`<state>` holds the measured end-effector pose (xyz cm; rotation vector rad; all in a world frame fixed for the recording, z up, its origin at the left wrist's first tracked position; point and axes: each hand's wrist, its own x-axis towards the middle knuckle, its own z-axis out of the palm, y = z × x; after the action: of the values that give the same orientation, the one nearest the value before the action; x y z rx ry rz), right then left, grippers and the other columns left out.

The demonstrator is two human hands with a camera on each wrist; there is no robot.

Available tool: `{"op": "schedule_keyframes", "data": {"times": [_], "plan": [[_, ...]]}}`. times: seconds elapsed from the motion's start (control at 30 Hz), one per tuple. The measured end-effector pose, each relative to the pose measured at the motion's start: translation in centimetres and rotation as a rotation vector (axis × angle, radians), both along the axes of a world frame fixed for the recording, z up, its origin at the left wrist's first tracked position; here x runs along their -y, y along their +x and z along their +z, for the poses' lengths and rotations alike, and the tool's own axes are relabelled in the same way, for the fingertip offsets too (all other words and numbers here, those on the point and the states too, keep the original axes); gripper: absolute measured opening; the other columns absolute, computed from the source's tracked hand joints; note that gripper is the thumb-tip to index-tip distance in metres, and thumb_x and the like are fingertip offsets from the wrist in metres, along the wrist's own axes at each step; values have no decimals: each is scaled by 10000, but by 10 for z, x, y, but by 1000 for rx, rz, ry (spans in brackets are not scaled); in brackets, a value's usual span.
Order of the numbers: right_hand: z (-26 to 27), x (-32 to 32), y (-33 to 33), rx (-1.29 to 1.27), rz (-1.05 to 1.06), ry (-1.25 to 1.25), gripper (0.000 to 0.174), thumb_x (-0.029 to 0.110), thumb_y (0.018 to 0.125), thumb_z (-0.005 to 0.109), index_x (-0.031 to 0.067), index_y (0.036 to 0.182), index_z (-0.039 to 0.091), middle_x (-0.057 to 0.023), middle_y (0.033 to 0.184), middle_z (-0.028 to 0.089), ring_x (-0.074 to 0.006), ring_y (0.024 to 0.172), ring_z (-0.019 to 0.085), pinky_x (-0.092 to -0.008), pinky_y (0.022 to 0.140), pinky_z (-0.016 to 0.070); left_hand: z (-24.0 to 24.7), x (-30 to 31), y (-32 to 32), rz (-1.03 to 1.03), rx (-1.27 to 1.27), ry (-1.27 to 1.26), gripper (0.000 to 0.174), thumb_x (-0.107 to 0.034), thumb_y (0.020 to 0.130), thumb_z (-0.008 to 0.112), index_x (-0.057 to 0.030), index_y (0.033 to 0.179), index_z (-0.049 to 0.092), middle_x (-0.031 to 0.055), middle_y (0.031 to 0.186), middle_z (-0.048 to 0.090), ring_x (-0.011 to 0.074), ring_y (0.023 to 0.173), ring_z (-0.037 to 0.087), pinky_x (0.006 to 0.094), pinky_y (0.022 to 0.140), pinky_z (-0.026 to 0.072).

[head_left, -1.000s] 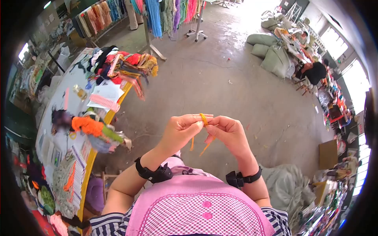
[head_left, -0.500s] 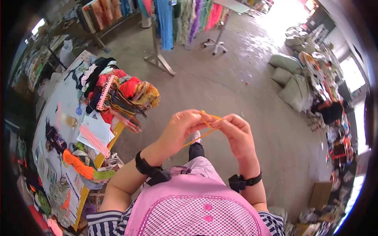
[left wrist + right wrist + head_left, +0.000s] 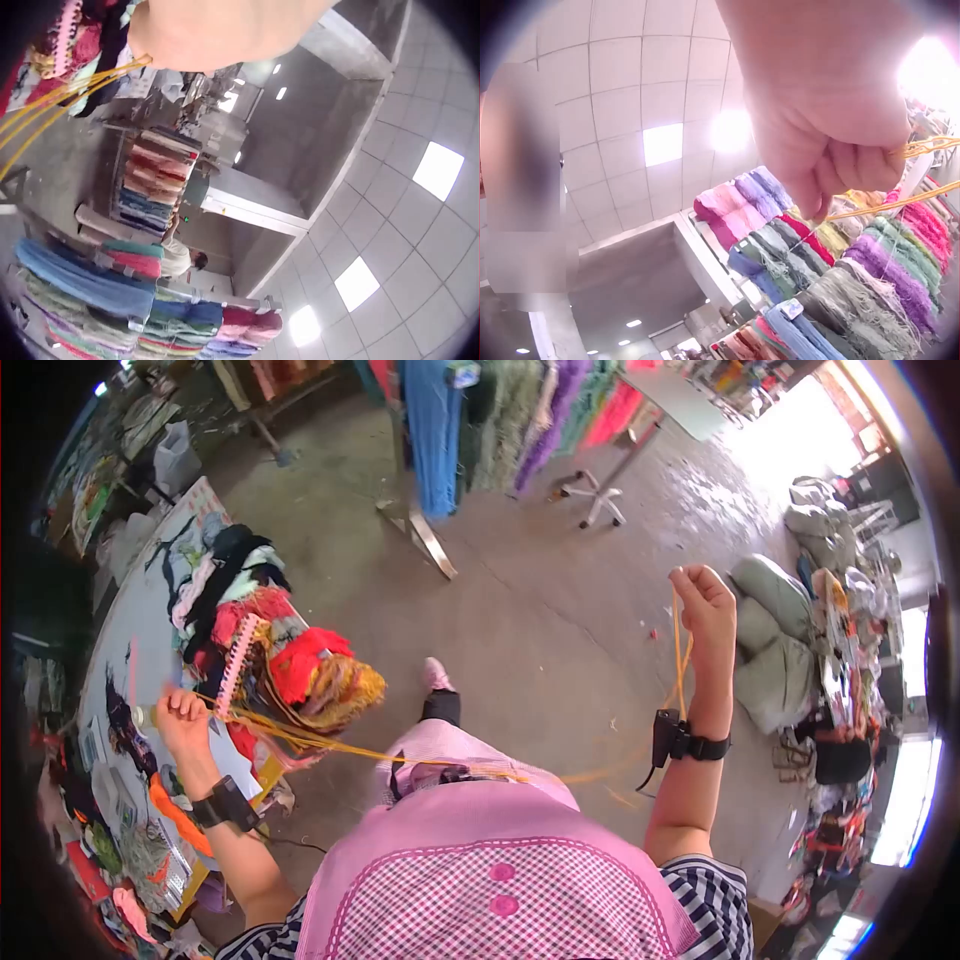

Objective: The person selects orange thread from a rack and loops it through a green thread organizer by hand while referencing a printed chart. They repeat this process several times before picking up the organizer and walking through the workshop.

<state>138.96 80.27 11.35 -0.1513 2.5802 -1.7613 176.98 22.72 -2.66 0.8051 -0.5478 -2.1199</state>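
Strands of orange-yellow yarn [image 3: 345, 747] run from one hand to the other, sagging across the front of the pink apron [image 3: 480, 830]. Out to the left, near the table, my left hand [image 3: 185, 722] grips one end with curled fingers. In the left wrist view the yarn [image 3: 82, 85] fans out in several strands from that hand [image 3: 225, 30]. My right hand [image 3: 706, 610] is raised far to the right, with yarn hanging down along the forearm. Curled fingers hold the yarn [image 3: 930, 146] in the right wrist view.
A table [image 3: 130, 615] on the left bears heaps of coloured yarn [image 3: 320, 670]. Ahead stands a rack with hanging skeins [image 3: 432, 440], beside a small wheeled stand [image 3: 680, 405]. Stuffed sacks [image 3: 780, 670] lie on the right. Another person [image 3: 178, 259] is among the racks.
Both hands were close together at the yarn in front of the body. They have moved wide apart, left hand toward the table, right hand outward, stretching the yarn out. The head view has shifted forward.
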Motion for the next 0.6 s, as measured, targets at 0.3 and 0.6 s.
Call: {"op": "schedule_keyframes", "data": {"times": [0.3, 0.6], "plan": [[-64, 237, -135, 99, 774, 334, 170, 173, 799, 694, 20, 869, 669, -59, 685, 611, -95, 648, 547, -279, 601, 460, 9, 26, -219, -40, 30, -58, 114, -178, 928, 545, -73, 883, 552, -62, 595, 397, 29, 436, 312, 201, 369, 235], [-37, 554, -189, 276, 1517, 110, 176, 215, 824, 674, 51, 888, 666, -39, 721, 643, -89, 665, 572, -284, 619, 464, 30, 5, -415, -631, 74, 33, 189, -244, 942, 568, -57, 915, 571, 9, 626, 494, 96, 421, 374, 230, 400, 290]]}}
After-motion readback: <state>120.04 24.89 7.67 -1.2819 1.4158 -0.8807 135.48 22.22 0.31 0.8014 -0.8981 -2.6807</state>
